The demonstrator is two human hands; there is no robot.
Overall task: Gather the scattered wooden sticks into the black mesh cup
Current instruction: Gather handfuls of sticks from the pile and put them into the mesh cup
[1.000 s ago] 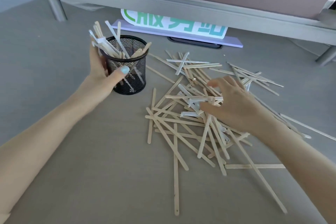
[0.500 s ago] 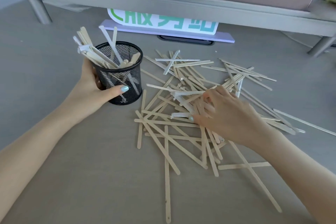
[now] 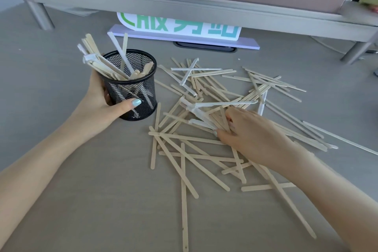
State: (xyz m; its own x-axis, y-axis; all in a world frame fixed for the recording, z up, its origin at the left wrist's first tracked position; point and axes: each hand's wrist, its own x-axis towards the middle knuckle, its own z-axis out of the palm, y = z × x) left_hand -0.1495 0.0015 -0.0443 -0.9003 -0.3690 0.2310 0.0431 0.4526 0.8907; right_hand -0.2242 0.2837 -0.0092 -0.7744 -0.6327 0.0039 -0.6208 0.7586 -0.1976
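The left hand [image 3: 98, 104] grips the black mesh cup [image 3: 131, 88], thumb curled across its front wall; the cup stands upright on the grey table [image 3: 81, 200] at about ten o'clock, already bristling with sticks. At three o'clock from it lies the scattered pile of wooden sticks [image 3: 204, 129] — some paper-wrapped. The right hand [image 3: 251, 135] rests in the pile's middle, fingers curled around a small bunch.

Soft, even daylight, faint shadows, mild wide-angle bowing at edges, slight overall softness.
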